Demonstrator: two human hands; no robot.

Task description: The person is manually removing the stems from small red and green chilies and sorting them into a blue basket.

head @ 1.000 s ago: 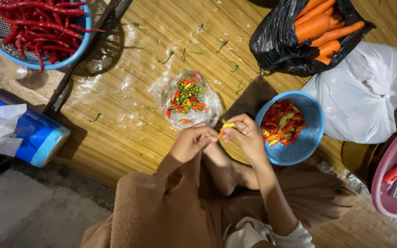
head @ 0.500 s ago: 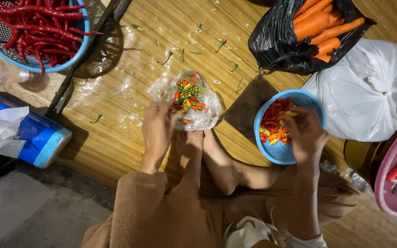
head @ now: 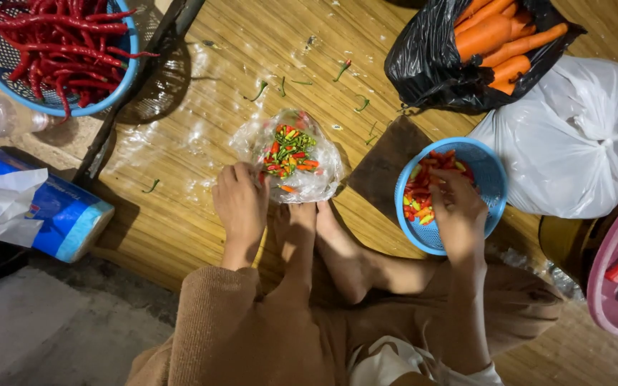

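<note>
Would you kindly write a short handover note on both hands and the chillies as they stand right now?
Left hand: at the edge of the clear plastic bag of small mixed chillies; whether it has a grip on one is hidden.
Right hand: over the small blue basket, fingers among the chillies in it.
Done: the basket holds a layer of chillies; loose green stems lie on the wooden floor.
Left: chillies remain in the bag.

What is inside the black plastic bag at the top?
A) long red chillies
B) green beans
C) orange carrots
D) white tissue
C: the open black plastic bag at the top right is filled with long orange carrots, lying above the tied white plastic bag.
</note>
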